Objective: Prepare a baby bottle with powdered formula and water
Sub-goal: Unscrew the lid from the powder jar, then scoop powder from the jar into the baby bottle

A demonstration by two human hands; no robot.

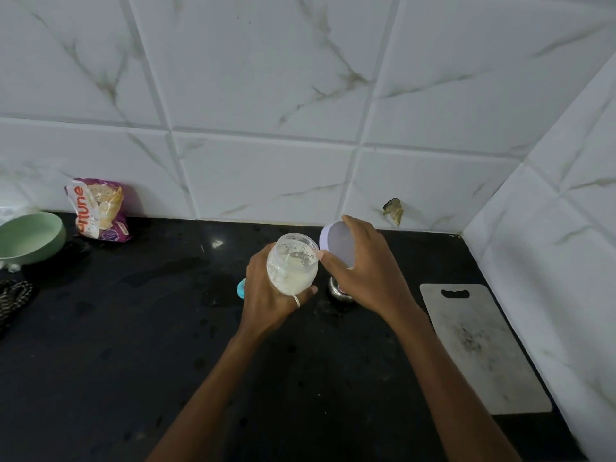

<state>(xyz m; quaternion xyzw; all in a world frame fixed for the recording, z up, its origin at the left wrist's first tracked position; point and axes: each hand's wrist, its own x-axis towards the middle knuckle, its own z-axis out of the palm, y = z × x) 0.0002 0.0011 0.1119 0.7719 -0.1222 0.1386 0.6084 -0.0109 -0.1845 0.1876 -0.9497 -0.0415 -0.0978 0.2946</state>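
Note:
My left hand (266, 295) grips a clear baby bottle (292, 263) above the black counter. The bottle is open at the top and holds white powder and milky liquid that clings to its walls. Just right of the bottle's mouth, my right hand (366, 271) holds a pale lilac cup (338, 243) tilted toward the bottle, its round base facing me. A small turquoise piece (240, 289) shows behind my left hand. Part of a small steel vessel (338, 290) sits on the counter under my right hand.
A purple and white food packet (100, 210) leans on the tiled wall at back left. A green bowl (31, 238) sits at the left edge, a dark patterned item (13, 300) below it. A grey cutting board (480, 345) lies at right by the side wall.

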